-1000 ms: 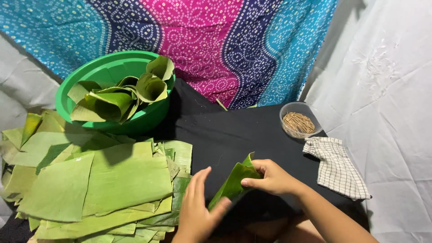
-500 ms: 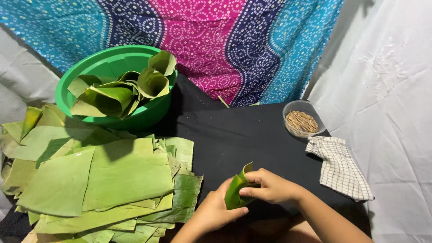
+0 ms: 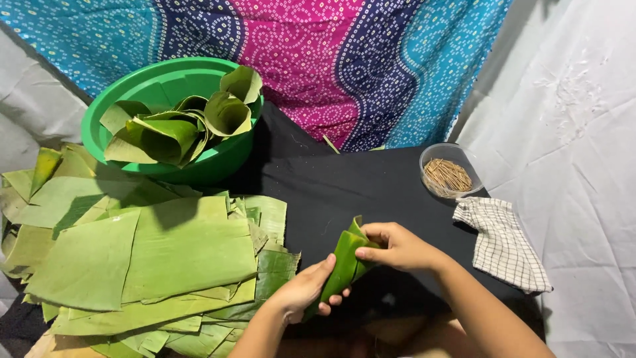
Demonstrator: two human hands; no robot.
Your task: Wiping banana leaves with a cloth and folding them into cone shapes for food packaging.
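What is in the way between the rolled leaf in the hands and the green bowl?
Nothing tall. The rolled green banana leaf, gripped by the left hand and right hand, faces bare black cloth up to the round green plastic bowl.

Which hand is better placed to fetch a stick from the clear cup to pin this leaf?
Probably the right hand: the clear cup of sticks sits on its side, just beyond it. The left hand has its grip on the lower folded leaf, away from the cup.
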